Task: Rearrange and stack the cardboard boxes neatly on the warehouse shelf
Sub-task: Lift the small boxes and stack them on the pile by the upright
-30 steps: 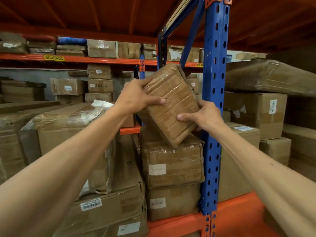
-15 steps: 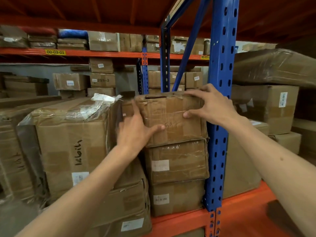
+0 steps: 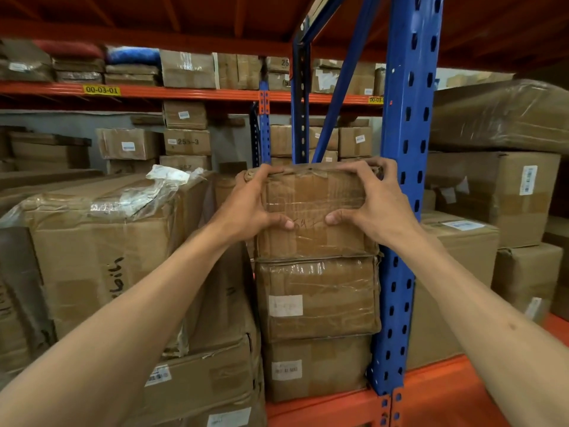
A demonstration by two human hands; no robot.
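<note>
A small taped cardboard box sits level on top of a stack of two boxes, the middle box and the bottom box, just left of the blue upright. My left hand grips its upper left corner, fingers over the top edge and thumb on the front face. My right hand grips the upper right corner the same way. Faint handwriting shows on the front between my thumbs.
The blue perforated upright stands tight against the stack's right side. A large plastic-wrapped box rises on the left. More boxes fill the right bay. The orange shelf beam runs below; further shelves of boxes stand behind.
The small box, tilted in the air a second ago, now rests flat on the stack. Both hands have shifted up to its top corners.
</note>
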